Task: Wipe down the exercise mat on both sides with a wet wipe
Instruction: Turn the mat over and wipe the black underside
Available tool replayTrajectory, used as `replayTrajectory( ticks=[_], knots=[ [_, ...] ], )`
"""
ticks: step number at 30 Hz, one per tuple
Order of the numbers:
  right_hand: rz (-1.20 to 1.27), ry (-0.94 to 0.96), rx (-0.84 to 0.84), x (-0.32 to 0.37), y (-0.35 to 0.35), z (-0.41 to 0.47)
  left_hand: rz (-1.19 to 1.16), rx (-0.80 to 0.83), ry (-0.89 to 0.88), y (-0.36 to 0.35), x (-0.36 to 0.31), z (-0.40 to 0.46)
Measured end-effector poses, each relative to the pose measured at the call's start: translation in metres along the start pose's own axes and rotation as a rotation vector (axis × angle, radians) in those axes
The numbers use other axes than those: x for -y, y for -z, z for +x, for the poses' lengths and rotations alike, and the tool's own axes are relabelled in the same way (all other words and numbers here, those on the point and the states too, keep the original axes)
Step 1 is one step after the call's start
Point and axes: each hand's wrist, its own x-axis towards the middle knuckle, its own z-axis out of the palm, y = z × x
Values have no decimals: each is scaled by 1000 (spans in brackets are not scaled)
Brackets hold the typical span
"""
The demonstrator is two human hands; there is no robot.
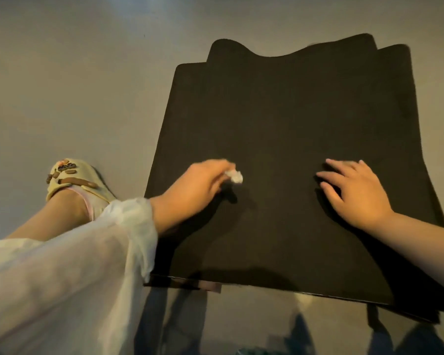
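From the head view I see the black exercise mat [287, 155] lying folded on the grey floor [75, 85], its far edge wavy with a second layer showing behind. My left hand [195, 187] pinches a crumpled white wet wipe [235, 175] at its fingertips, on the mat toward its near left part. My right hand [354, 190] rests flat on the mat, fingers spread, nearer the right edge. A beige sandal [73, 179] stands on the floor beside the mat's left edge.

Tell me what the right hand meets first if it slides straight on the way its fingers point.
Only bare mat: the right hand points up-left, passing beyond the wipe.
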Motion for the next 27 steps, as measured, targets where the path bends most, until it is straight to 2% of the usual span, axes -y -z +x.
replayTrajectory(
  ticks=[3,7,10,13,16,20,24,27],
  knots=[
    [-38,-21,90,-6,-16,-11,-22,-113,80,-4,5,55],
    [-45,-25,52,-7,-35,-12,72,-168,83,-19,15,111],
    [-40,-21,25,-10,-39,-9,257,-65,77,-36,28,145],
    [-36,-14,14,-10,-40,-7,264,-9,181,-51,42,167],
    [-24,-7,11,-9,-38,-5,401,149,237,-60,53,167],
    [1,-2,-13,-10,-39,-7,381,254,230,-55,59,140],
    [-1,-3,-24,-12,-42,-8,408,434,135,-44,54,94],
    [-9,-10,-29,-13,-42,-8,348,564,134,-50,37,48]
  ],
)
